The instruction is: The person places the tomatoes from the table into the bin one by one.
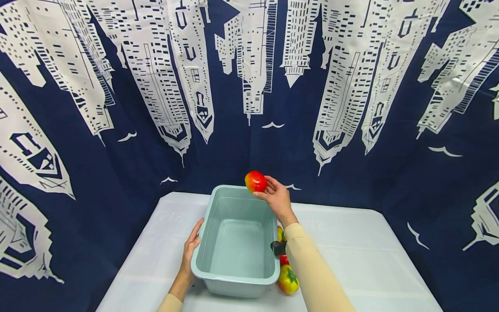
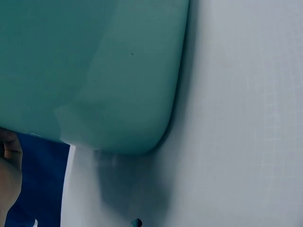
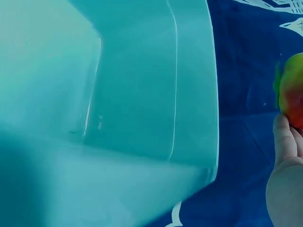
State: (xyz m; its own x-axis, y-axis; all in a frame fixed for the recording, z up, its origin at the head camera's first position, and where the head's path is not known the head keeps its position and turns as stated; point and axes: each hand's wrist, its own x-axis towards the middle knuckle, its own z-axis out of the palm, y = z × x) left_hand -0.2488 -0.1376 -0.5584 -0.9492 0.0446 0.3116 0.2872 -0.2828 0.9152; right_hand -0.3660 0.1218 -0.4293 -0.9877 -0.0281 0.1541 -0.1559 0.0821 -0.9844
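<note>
Right hand [image 1: 277,198] up over the far rim of the tub [image 1: 218,275], fingers curled round a red-and-yellow fruit [image 1: 255,181]; the tub's open basin lies directly below and nearer (empty inside). Left hand [image 1: 191,248] rests flat, fingers straight, against the tub's left wall on the surface [image 1: 370,260].

Looks like a staged recording setup, not a lived-in room: a dark-blue curtain [image 1: 249,143] w/ white skyscraper print hangs as backdrop on all sides behind the table [image 1: 351,251]. Table has a plain white cloth, w/ just a pale-green plastic tub [image 1: 235,277] near its front edge and fake-looking fruit [image 1: 287,279] beside it. No furniture, walls or appliances visible.
</note>
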